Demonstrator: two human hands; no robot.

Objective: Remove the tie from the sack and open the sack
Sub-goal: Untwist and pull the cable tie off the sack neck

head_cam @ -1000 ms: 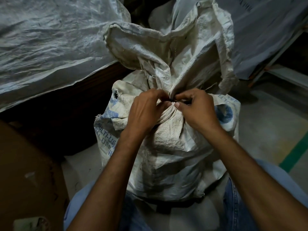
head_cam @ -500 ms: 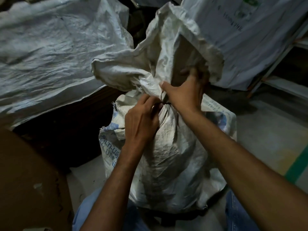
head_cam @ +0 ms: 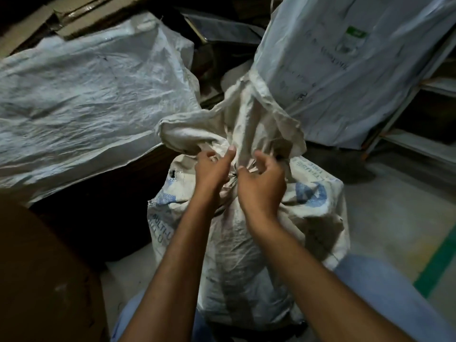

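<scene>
Head view looks down on the sack (head_cam: 241, 243), which stands upright between the person's legs (head_cam: 385, 297), its belly full and its neck gathered tight under a flared, crumpled mouth. A thin dark tie (head_cam: 235, 173) cinches that neck. Both hands are at it, one on each side, since that is the only place the sack can be undone.

The left hand (head_cam: 212, 170) sits on the left of the sack's neck. Its fingers curl into the fold of cloth just above the tie and its thumb lies up along the gathered fabric, so it holds the neck; I read this as a steadying grip. The right hand (head_cam: 262, 185) is on the right of the neck, thumb tip just beside the tie and fingers half curled toward the flap. Whether it pinches the tie, the cloth or nothing I cannot tell (the light is dim and the knot tiny).

With the tie not yet off, I judge the task to be at its first step. The knot needs loosening before the mouth can be spread.

Left of the sack lies a large white bag (head_cam: 81, 95). Behind the sack to the right leans a pale printed bag (head_cam: 345, 65). A brown box (head_cam: 42, 272) sits at the sack's lower left, and a green floor stripe (head_cam: 441, 265) runs to its right.
</scene>
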